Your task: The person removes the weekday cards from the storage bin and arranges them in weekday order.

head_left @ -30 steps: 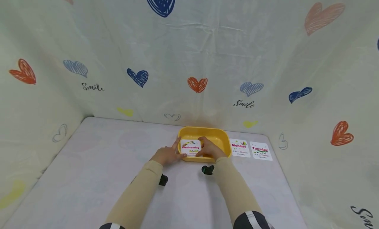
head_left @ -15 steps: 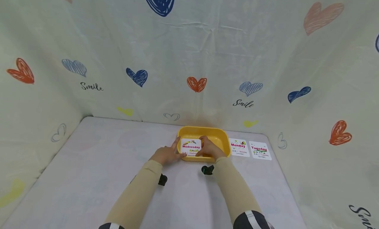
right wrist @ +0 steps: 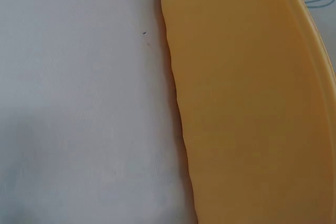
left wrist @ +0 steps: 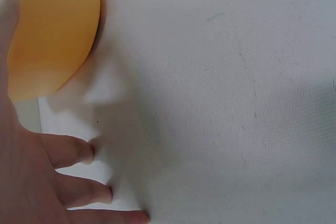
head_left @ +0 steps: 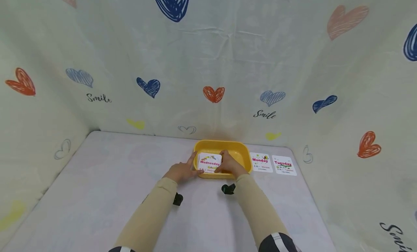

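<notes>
In the head view a white Wednesday card (head_left: pixel 209 162) sits at the left end of the yellow tray (head_left: pixel 243 150), with a white edge just beyond its left side. My right hand (head_left: pixel 232 164) grips its right side, index finger at the upper corner and thumb at the lower one. At the tray's left rim, my left hand (head_left: pixel 182 171) spreads thumb and index finger, the thumb touching the card's lower left corner. The left wrist view shows the other left fingers (left wrist: pixel 79 191) extended outside the tray. Both the right fingers and the card are out of the right wrist view.
A Monday card (head_left: pixel 261 162) and a Tuesday card (head_left: pixel 284 165) lie face up on the white table (head_left: pixel 130 179), to the right of the tray. Behind the table hangs a curtain (head_left: pixel 182 56) printed with hearts.
The Wednesday card has turned slightly, and a white edge now shows along its left side. Both hands keep nearly the same places. The head view has shifted a little.
</notes>
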`<state>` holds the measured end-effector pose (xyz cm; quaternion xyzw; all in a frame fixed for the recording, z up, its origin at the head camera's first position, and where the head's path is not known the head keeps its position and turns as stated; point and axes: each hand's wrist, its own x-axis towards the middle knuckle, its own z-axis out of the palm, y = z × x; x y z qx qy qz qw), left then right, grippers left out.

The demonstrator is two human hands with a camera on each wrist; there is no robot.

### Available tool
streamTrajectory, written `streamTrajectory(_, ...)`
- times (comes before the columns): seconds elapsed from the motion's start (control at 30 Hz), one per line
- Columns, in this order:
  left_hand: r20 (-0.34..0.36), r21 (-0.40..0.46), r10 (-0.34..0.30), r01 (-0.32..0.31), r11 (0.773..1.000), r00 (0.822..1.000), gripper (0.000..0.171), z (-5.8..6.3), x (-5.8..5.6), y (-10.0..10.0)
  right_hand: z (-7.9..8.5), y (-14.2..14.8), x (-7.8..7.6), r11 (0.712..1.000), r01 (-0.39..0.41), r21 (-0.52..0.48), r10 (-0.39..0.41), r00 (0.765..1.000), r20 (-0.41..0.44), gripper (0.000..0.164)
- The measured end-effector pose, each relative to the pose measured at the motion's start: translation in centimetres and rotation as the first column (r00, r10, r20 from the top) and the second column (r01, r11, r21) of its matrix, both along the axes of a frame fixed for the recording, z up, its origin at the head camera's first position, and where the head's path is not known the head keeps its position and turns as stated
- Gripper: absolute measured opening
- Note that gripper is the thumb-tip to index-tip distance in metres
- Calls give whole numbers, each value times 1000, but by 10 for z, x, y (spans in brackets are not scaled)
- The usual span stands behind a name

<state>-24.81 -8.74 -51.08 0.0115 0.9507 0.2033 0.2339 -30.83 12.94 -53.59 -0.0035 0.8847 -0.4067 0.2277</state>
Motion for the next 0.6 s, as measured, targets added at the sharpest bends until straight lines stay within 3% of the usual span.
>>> streamTrajectory(0.3, -16, -30, -23, 22, 999, 1000, 95, 0, 1, 2, 4, 6, 1, 1000, -16, -10, 16, 999, -33, 69)
streamTrajectory(0.6, -20, -25, -24, 24, 999, 999, 94, 1, 1, 1, 11, 9, 3, 999, 17, -41, -19, 999, -44, 58)
